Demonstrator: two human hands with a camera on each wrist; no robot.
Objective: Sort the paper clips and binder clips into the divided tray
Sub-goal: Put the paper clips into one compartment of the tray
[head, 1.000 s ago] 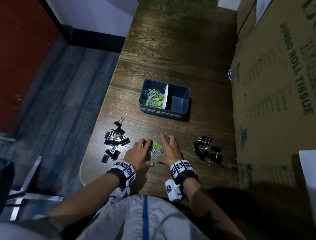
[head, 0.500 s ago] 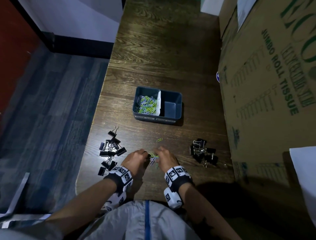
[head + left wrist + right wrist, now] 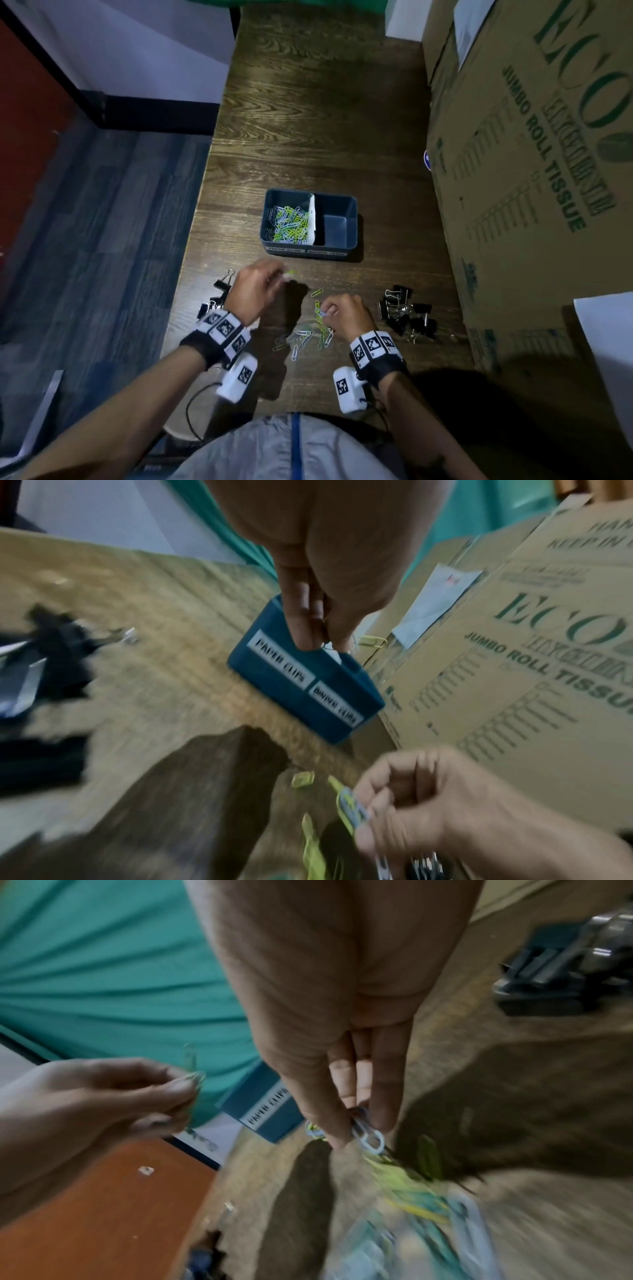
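Inside the divided tray [image 3: 310, 251], paper clips [image 3: 289, 221] fill the left compartment; both hands' grips pinch clips.

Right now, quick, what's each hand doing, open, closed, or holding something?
Left hand: closed, pinching a few paper clips above the table.
Right hand: closed, pinching a bunch of paper clips lifted from the loose pile.

Head view dim, corners darkened; table [image 3: 308, 120] lit from far end, wood grain faintly glared. Dark shadow cast between hands. Left hand [image 3: 255, 291] motion-blurred. Wrist views brighter, heavily smeared near edges, straight lines bent by wide lens; box print [image 3: 548, 656] kept legible.
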